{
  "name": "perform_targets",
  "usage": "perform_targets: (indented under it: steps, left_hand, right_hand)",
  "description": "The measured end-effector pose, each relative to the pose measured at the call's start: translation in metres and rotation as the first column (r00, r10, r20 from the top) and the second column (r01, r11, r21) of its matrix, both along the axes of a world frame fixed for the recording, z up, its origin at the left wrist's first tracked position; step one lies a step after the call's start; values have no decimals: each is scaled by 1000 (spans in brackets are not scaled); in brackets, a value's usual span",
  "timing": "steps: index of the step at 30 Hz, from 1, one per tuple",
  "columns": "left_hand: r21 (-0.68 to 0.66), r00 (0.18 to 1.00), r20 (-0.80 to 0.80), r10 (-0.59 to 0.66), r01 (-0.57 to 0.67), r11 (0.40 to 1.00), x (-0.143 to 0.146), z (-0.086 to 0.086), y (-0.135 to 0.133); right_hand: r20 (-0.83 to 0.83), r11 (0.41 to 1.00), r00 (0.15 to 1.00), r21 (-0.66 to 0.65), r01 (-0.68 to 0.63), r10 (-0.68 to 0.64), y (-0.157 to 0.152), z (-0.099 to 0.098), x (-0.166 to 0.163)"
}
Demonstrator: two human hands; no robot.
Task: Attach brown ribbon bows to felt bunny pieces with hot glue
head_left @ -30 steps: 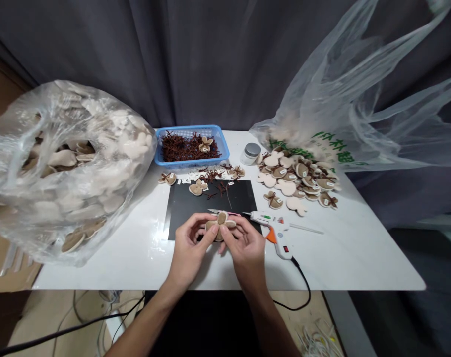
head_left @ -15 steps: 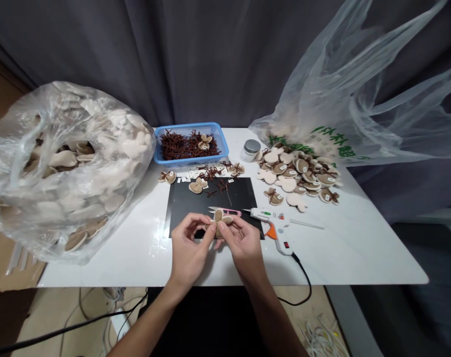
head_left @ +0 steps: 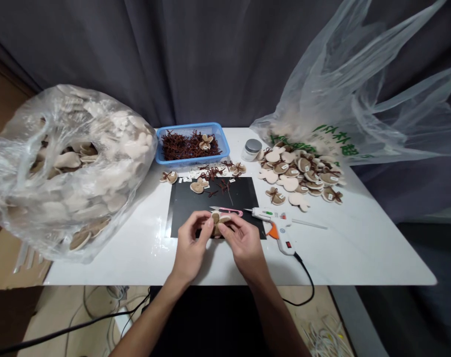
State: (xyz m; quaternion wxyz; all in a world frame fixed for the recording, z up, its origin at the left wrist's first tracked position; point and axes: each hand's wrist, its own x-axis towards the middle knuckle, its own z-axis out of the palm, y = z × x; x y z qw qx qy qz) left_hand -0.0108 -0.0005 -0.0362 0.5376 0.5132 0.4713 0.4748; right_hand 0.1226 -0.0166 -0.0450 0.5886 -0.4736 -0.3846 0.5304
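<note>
Left hand [head_left: 192,242]: just below the centre of the frame, thumb and fingertips pinching the left side of a small cloth shape.
Right hand [head_left: 245,242]: close beside it, on the right, thumb and fingers pinching the shape's other side.
Cloth shape [head_left: 216,219]: brown with a cream edge, rounded lobes upward, held between both hands over the near edge of the mat.
Mat [head_left: 182,213]: black, flat, mid-frame; near its top edge lie a second cloth shape [head_left: 199,186], dark brown bows and small white labels.
Scissors [head_left: 230,212]: pink-handled, on the mat just beyond the fingers.
Glue gun [head_left: 283,230]: white with an orange trigger, right of the hands, nozzle pointing left, black cord [head_left: 306,277] trailing off the table [head_left: 366,253].
Basket [head_left: 191,160]: blue, upper centre, filled with brown bows, one cloth shape on top.
Jar [head_left: 252,150]: grey-lidded, right of the basket.
Pile [head_left: 309,173]: many cloth shapes, right of the jar, before a clear bag [head_left: 329,94] with green lettering, upper right.
Large bag [head_left: 124,148]: see-through, at the left, stuffed with similar shapes.
</note>
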Motion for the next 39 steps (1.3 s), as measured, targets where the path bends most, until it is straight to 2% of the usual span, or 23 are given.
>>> perform_targets:
  steps: [5,11,19,26,35,39]
  left_hand:
    - [70,993,-110,32,-24,997,-3,-3,5]
    - [75,987,-156,-37,49,996,-5,-3,7]
    - [228,953,-299,43,27,973,-3,-6,4]
    - [154,976,-177,127,-100,983,5,-13,-1]
    - [126,985,-139,103,-86,988,3,-16,2]
    - [40,993,-16,118,-117,992,6,-17,0]
  right_hand:
    - [-38,997,997,-29,68,-69,0,-8,0]
    - [-14,996,998,-57,63,-64,0,-12,2]
    - [18,995,997,-73,75,-74,2,-12,-1]
    - [-23,993,998,-107,56,-59,3,-7,-7]
    - [-60,986,996,-160,52,-62,10,-12,-7]
    - [-79,981,985,-132,143,-154,8,-14,-8]
